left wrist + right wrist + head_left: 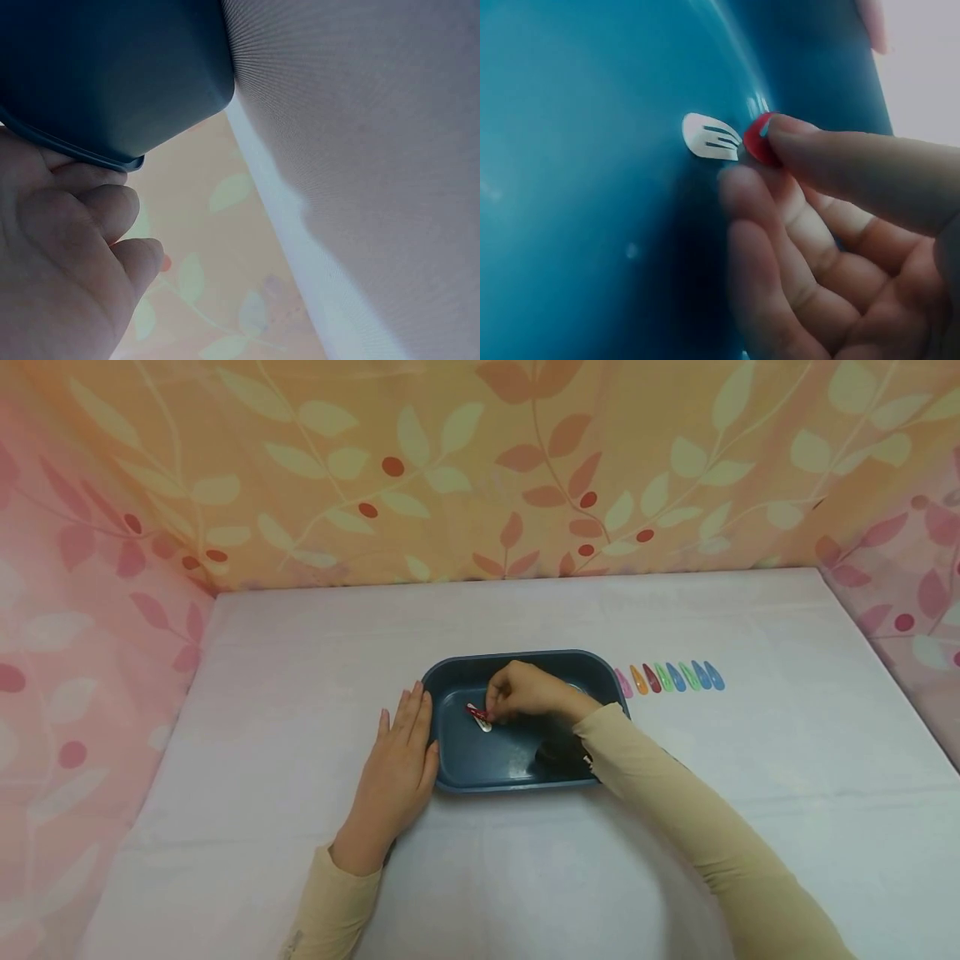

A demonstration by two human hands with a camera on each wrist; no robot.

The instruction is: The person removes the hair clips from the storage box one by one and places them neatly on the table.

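A blue rectangular tray stands on the white-covered table. My left hand lies along its left side, fingers straight against the rim; the left wrist view shows those fingertips by the tray wall. Over the tray's left half, my right hand pinches a red snap hair clip between thumb and finger. Just beside that clip, a second hair clip lies on the tray floor with its silver, slotted underside up. Fingers cover part of the red clip.
Right of the tray runs a row of several snap hair clips, among them an orange one, a red one and a blue one. The right forearm crosses the tray's right rim. Patterned cloth hangs behind the table.
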